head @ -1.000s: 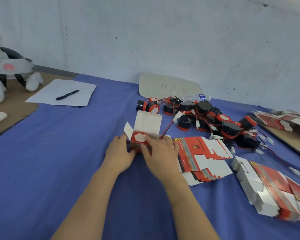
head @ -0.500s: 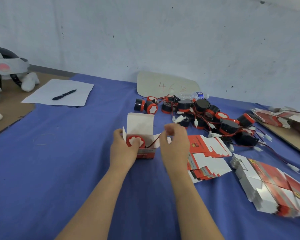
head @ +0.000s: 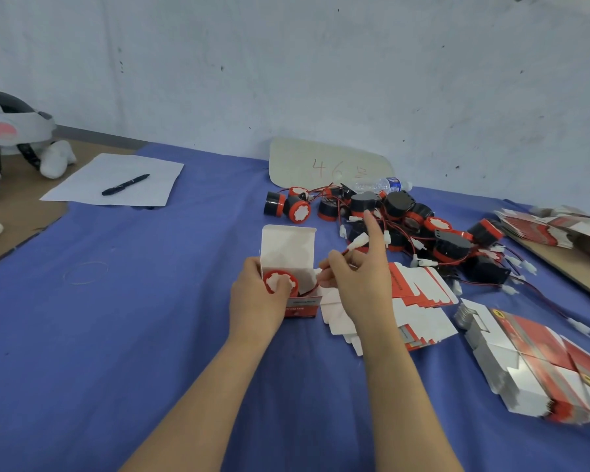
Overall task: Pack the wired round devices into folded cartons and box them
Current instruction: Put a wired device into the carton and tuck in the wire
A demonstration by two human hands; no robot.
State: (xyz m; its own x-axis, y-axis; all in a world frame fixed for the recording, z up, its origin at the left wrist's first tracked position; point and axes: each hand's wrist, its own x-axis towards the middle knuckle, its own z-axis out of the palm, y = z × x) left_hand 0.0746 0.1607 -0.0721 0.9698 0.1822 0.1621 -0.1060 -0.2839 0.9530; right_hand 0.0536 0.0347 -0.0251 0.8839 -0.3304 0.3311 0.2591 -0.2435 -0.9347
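The right hand (head: 358, 284) pinches a thin red wire (head: 310, 290) between thumb and curled fingers, with the forefinger pointing up. The wire's white plug (head: 357, 240) sticks out at the hand's one o'clock. The wire runs back towards nine o'clock into an open carton (head: 288, 248) just beside that hand. The left hand (head: 252, 301) grips the carton, its thumb pressing the round device (head: 280, 282) seated inside. Tucking the wire in likely falls to the right hand, moving leftward.

- looks like a small packing workshop: bare scuffed wall (head: 321, 63) behind a blue-covered tabletop (head: 116, 318)
- stacks of flat cartons (head: 532, 362) right of the hands (head: 256, 294) (head: 358, 284), heap of wired round devices (head: 406, 216) just beyond them
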